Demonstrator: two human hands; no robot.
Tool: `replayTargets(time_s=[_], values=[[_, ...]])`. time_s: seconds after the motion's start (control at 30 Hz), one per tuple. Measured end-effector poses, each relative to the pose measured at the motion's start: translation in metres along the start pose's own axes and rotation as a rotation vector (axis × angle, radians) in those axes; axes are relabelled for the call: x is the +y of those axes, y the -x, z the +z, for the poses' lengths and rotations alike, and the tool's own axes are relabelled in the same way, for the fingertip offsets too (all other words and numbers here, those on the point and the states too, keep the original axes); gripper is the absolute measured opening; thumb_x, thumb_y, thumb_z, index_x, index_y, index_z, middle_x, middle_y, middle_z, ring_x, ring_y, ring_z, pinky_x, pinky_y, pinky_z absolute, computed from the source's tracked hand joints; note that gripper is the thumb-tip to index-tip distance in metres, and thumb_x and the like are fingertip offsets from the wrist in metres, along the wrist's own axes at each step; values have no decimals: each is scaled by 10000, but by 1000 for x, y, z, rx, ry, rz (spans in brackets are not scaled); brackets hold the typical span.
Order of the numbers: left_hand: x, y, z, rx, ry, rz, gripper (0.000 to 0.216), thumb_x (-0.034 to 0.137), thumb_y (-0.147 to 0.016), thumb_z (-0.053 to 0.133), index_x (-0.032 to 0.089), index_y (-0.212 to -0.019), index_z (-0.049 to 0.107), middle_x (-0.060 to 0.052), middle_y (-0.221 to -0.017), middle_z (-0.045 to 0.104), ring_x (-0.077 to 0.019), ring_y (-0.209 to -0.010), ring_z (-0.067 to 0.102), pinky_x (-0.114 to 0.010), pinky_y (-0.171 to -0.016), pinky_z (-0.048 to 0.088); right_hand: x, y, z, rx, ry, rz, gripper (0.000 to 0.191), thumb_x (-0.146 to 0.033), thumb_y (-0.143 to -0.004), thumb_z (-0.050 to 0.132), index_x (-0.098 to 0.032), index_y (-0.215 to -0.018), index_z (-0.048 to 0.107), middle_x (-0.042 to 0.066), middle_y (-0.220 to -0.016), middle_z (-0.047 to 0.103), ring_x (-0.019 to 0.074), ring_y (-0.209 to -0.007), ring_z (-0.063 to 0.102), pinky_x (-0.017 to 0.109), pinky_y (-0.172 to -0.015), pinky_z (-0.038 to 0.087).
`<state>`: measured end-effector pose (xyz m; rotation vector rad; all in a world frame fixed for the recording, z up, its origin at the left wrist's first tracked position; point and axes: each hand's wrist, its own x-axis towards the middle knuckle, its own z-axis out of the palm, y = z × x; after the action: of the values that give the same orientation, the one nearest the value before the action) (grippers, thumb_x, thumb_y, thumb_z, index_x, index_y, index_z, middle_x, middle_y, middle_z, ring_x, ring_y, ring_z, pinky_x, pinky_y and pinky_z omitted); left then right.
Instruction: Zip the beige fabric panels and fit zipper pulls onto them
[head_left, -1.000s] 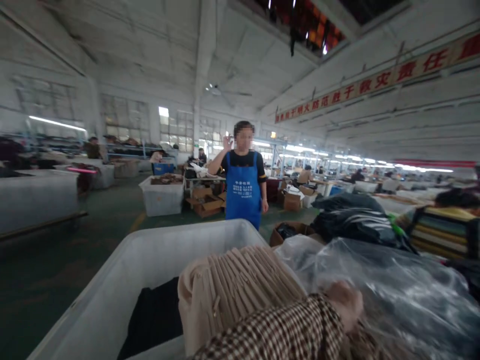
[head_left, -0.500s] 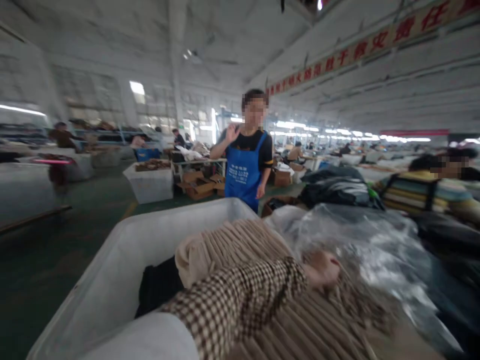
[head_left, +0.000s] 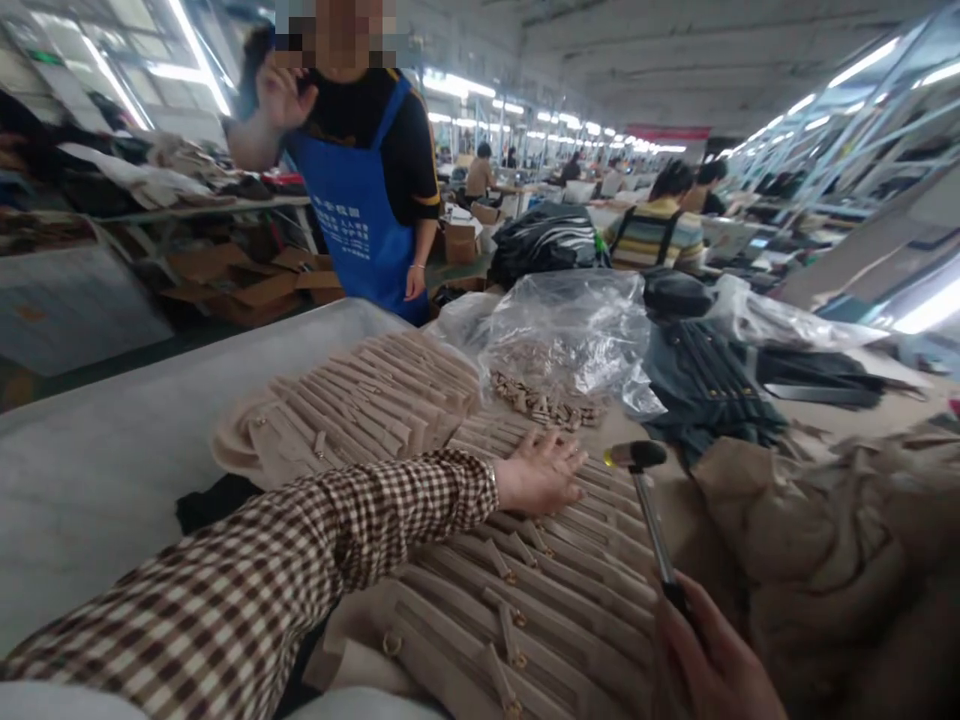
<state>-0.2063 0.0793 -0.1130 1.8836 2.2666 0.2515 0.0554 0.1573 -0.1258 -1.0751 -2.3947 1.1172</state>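
Observation:
My left hand (head_left: 541, 472), in a brown checked sleeve, lies flat with fingers apart on a row of overlapping beige fabric pieces (head_left: 592, 580). Small gold-coloured metal rings and narrow tabs sit along these pieces. At the lower right, my right hand (head_left: 712, 660) is wrapped round the dark grip of a mallet (head_left: 654, 520). This mallet has a metal shaft and a dark head with a yellow end, held above the right edge of the fabric row. Beyond my left hand lies a heap of small beige pieces (head_left: 544, 400).
A white bin (head_left: 135, 390) stands to the left, with another beige fabric stack (head_left: 360, 395) beside it. Clear plastic (head_left: 570, 320) covers the far side. Dark garment pieces (head_left: 712, 380) and crumpled beige cloth (head_left: 817, 540) lie right. A person in a blue apron (head_left: 360, 220) stands opposite.
The view has turned right and down. My right hand with the mallet has come into view. My left hand, blurred before, now rests spread on the fabric row. The aproned person appears nearer.

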Motion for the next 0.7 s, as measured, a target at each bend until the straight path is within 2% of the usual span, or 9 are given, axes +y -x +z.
replayTargets(time_s=[0.13, 0.23, 0.33, 0.5, 0.7], values=[[2, 4, -6, 56, -81, -17, 555, 506, -947, 422, 127, -1345, 495, -173, -1409, 509, -403, -1322, 398, -663, -1102, 205, -11, -18, 10, -20, 0, 20, 585, -615, -820, 453, -159, -1137, 637, 86, -919, 751, 214, -845, 717, 216, -701, 554], [0, 4, -12, 78, -142, -38, 546, 487, -956, 418, 108, -1341, 495, -201, -1448, 458, -416, -1350, 357, -675, -1095, 210, -20, -20, 8, -15, 25, 3, 598, -606, -796, 450, -147, -1142, 617, 76, -809, 737, 206, -713, 702, 227, -622, 537], [-5, 2, -8, 66, -146, -38, 541, 434, -976, 383, 120, -1414, 420, -181, -1533, 361, -379, -1406, 300, -624, -1105, 265, -23, -22, 5, -1, 49, 0, 566, -594, -777, 447, -152, -1088, 616, 97, -793, 734, 221, -700, 705, 244, -592, 527], [-9, 3, 4, 91, -146, -18, 488, 384, -977, 372, 118, -1383, 431, -164, -1469, 442, -335, -1329, 414, -584, -1115, 271, -12, -26, 3, -17, 93, -27, 457, -553, -825, 445, -203, -1072, 603, 78, -735, 734, 225, -631, 701, 254, -529, 501], [-6, 12, 7, 119, -146, 26, 506, 431, -981, 360, 126, -1382, 410, -151, -1393, 508, -300, -1246, 473, -523, -1087, 312, 3, -23, 11, -14, 172, -54, 463, -513, -840, 411, -203, -1112, 624, 101, -803, 757, 257, -727, 729, 286, -588, 528]])
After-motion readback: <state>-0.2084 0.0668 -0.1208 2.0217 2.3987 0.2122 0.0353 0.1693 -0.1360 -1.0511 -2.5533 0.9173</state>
